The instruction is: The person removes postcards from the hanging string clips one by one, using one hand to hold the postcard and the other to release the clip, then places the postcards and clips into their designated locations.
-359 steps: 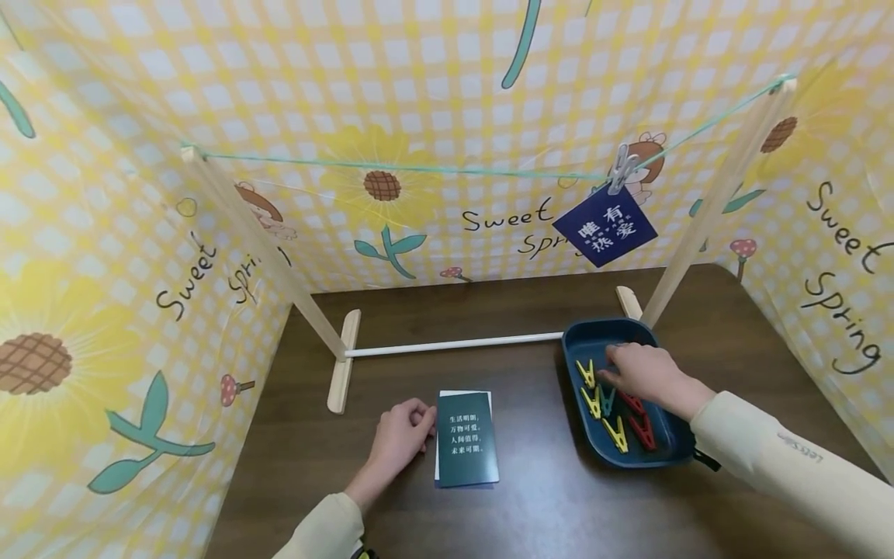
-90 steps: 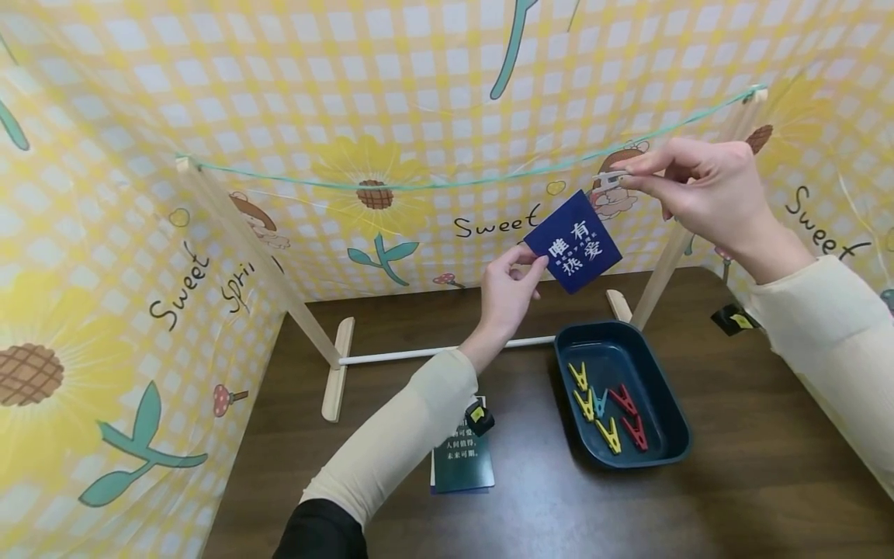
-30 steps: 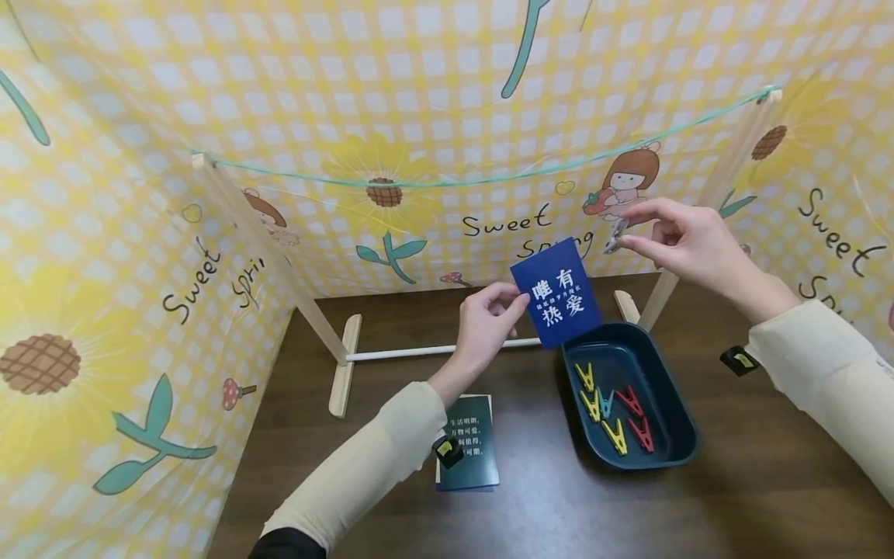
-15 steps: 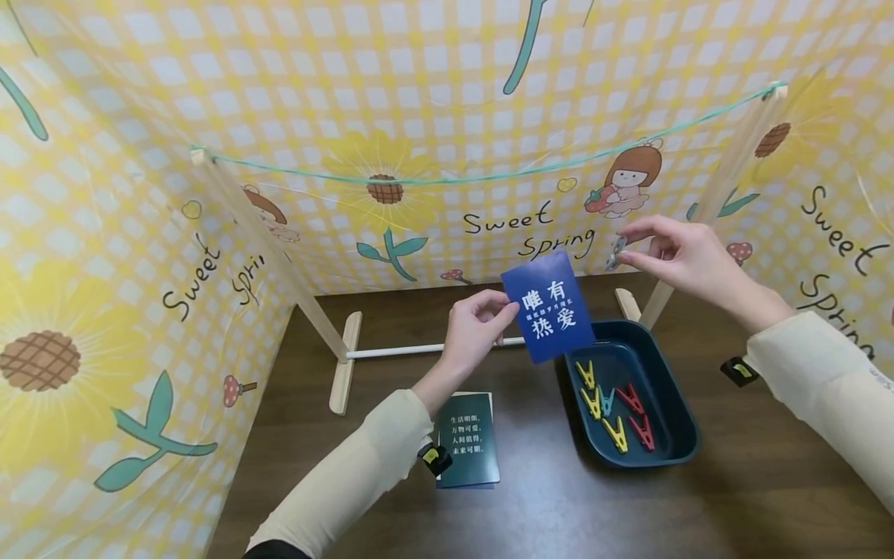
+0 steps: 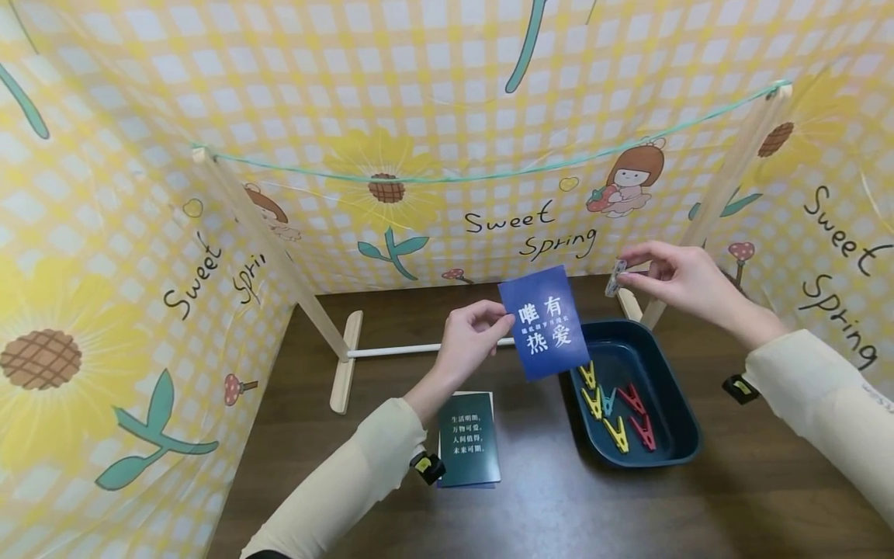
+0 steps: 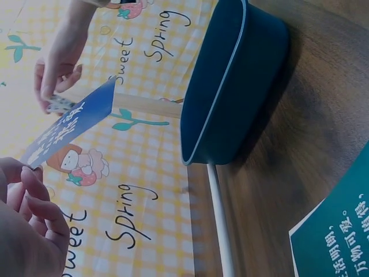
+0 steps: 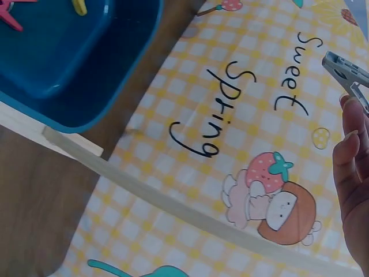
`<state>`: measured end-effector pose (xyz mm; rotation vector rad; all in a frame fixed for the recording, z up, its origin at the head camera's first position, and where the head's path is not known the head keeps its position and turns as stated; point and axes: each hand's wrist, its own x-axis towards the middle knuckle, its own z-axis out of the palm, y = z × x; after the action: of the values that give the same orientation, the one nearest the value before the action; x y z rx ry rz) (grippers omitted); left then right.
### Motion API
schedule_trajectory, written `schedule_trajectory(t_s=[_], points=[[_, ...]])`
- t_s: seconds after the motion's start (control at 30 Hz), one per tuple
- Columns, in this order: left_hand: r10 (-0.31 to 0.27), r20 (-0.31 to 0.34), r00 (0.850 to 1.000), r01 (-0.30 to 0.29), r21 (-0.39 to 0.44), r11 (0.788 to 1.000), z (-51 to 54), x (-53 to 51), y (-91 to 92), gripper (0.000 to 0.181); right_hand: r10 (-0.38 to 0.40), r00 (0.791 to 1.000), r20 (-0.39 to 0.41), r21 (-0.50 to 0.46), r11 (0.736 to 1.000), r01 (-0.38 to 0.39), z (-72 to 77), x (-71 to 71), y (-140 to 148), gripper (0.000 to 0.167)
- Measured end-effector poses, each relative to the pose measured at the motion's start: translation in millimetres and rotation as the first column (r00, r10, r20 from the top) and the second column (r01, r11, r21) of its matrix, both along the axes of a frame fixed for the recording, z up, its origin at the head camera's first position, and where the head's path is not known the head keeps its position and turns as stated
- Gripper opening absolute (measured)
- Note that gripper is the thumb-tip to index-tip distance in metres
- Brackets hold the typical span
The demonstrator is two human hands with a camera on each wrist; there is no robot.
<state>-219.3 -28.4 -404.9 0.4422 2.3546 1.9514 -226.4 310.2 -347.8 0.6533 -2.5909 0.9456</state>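
My left hand (image 5: pixel 469 335) pinches a blue card (image 5: pixel 545 322) with white characters by its left edge, held in the air just left of the tray. To the right, my right hand (image 5: pixel 687 287) holds a grey clothespin (image 5: pixel 616 278) between thumb and fingertips, apart from the card. In the right wrist view the clothespin (image 7: pixel 349 75) shows at the upper right. Below the hands stands a dark blue tray (image 5: pixel 673 388) with several yellow, red and teal clothespins. A stack of cards with a green one (image 5: pixel 469 442) on top lies on the table near my left forearm.
A green string (image 5: pixel 489 178) spans two wooden posts (image 5: pixel 272 256) behind the hands, with nothing hanging from it. A white rod (image 5: pixel 398 351) joins the stand's feet low down. Checkered yellow cloth (image 5: pixel 447 70) surrounds the brown table (image 5: pixel 538 512).
The card hung clipped on the string at first; now it is off, in my left hand. My right hand took the clothespin away. Both hands have come down toward the tray.
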Motion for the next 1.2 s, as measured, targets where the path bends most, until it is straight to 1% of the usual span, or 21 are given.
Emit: schedule_trajectory(t_s=[0.1,0.27,0.47,0.63,0.77,0.97,1.2], points=[[-0.001,0.001,1.0,0.001,0.002,1.0,-1.9,0.6,-4.2,0.015,0.005,1.0,0.025,0.019,1.0,-0.005,-6.3,1.3,1,0.028],[-0.004,0.032,0.999,0.004,-0.002,1.0,-4.0,2.9,-12.6,0.017,0.024,0.998,0.052,0.028,0.999,-0.025,-15.3,3.2,3,0.028],[0.005,0.057,0.998,-0.005,-0.002,1.0,-9.8,2.1,-21.5,0.018,0.022,0.995,0.093,0.038,0.999,-0.026,-23.9,6.7,3,0.026],[0.022,0.071,0.997,-0.022,-0.011,1.0,-12.5,3.4,-26.6,0.018,0.039,0.995,0.096,0.052,0.998,-0.044,-30.3,7.2,2,0.025],[0.03,0.085,0.996,-0.028,-0.025,0.999,-14.9,5.0,-29.4,0.017,0.063,0.991,0.116,0.036,0.997,-0.068,-35.1,6.2,0,0.024],[0.022,0.094,0.995,-0.019,-0.033,0.999,-19.4,7.9,-34.4,0.019,0.094,0.984,0.151,0.024,0.995,-0.099,-43.2,6.6,-3,0.024],[0.007,0.135,0.991,0.004,-0.085,0.996,-27.4,12.9,-43.1,0.017,0.12,0.983,0.14,0.03,0.992,-0.125,-51.7,9.1,-3,0.024]])
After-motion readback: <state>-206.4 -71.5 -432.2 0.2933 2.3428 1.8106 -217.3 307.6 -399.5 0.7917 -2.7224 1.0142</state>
